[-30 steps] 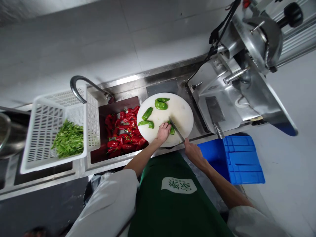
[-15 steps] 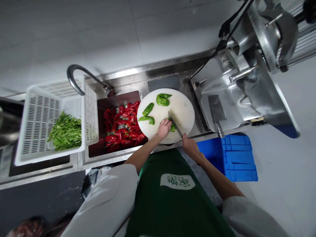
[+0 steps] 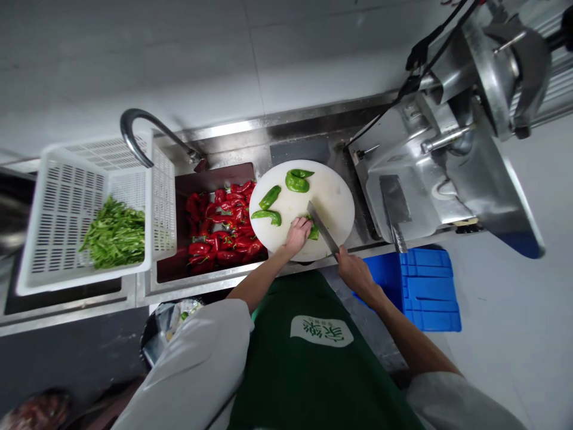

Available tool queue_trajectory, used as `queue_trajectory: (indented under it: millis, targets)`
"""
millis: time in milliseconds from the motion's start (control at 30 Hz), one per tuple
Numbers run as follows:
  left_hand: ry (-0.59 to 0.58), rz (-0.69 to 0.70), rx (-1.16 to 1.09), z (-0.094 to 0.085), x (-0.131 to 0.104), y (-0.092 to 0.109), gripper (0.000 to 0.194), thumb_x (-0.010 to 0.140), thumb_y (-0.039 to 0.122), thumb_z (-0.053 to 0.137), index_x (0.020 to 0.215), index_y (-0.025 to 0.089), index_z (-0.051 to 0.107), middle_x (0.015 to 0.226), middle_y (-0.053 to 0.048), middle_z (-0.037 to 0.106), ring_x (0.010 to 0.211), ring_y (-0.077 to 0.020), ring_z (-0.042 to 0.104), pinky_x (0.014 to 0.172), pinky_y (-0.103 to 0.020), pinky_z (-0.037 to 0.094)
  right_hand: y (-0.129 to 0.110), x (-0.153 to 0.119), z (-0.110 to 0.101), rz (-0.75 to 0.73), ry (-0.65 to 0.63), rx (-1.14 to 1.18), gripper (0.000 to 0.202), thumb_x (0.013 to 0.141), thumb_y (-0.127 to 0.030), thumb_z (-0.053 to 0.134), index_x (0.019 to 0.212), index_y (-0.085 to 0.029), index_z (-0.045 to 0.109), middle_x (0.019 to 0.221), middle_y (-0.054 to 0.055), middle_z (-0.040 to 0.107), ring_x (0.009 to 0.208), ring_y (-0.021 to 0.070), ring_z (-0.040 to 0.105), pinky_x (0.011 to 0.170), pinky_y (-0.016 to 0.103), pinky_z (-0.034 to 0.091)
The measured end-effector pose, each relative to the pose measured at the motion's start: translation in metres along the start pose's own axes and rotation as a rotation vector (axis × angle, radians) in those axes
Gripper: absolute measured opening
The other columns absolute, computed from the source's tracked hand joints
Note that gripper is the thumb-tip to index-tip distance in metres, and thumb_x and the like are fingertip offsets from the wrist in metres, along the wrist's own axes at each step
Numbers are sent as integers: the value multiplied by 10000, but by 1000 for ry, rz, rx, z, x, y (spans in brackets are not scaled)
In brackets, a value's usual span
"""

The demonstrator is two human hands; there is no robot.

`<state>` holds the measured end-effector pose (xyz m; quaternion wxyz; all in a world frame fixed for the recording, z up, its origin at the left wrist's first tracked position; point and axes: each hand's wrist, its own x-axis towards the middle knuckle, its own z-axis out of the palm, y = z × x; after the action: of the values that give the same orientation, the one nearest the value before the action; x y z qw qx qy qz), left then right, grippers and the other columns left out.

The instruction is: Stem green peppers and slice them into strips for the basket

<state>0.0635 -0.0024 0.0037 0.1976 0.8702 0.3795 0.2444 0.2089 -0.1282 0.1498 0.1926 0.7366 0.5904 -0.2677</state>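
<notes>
A round white cutting board (image 3: 331, 179) lies across the sink edge. Near its front my left hand (image 3: 298, 235) presses down with curled fingers on a green pepper (image 3: 313, 232), which is partly hidden under them. My right hand (image 3: 353, 267) is wrapped round the handle of a kitchen knife (image 3: 324, 229). Its blade slants up and left across the board, beside the held pepper and close to my left fingertips. Other green pepper pieces (image 3: 270, 197) rest at the board's left, and a curled green pepper (image 3: 297, 180) lies toward the back.
Left of the board, red peppers (image 3: 224, 233) fill a sink basin under a curved faucet (image 3: 134, 137). A white plastic basket (image 3: 161, 209) holds cut greens (image 3: 114, 233). On the right stand a metal slicing machine (image 3: 474, 131), a cleaver (image 3: 394, 206) and a blue crate (image 3: 430, 289).
My right hand and the knife have shifted slightly to the right, away from my left hand. My left hand stays on the pepper. The whole view has tilted a little.
</notes>
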Motion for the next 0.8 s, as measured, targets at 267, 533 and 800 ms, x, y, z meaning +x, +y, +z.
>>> queue_trajectory:
  millis: [267,533,800]
  targets:
    - [43,10,-45,1,-4,-1,268,1013,232,388,1047,161,644,979,-80,606,916,-211,504,844,-362,481,-8,16,5,-13,-27,5,304,1016,-212,283,1250,-85,428,913,164,695,925,256,698,744,302,450]
    - [41,8,-47,2,-5,-2,286,1012,244,376,1044,159,648,1024,-99,616,946,-225,505,845,-388,483,-7,-18,-1,7,-20,-58,280,1017,-193,277,1241,-117,427,875,142,710,880,264,719,724,303,462]
    - [12,-9,-47,3,-6,-3,292,1011,247,370,1067,159,643,1027,-97,615,953,-223,508,877,-383,478,-17,6,4,0,-33,-55,261,981,-133,335,1222,-101,432,922,167,713,922,253,709,732,287,453]
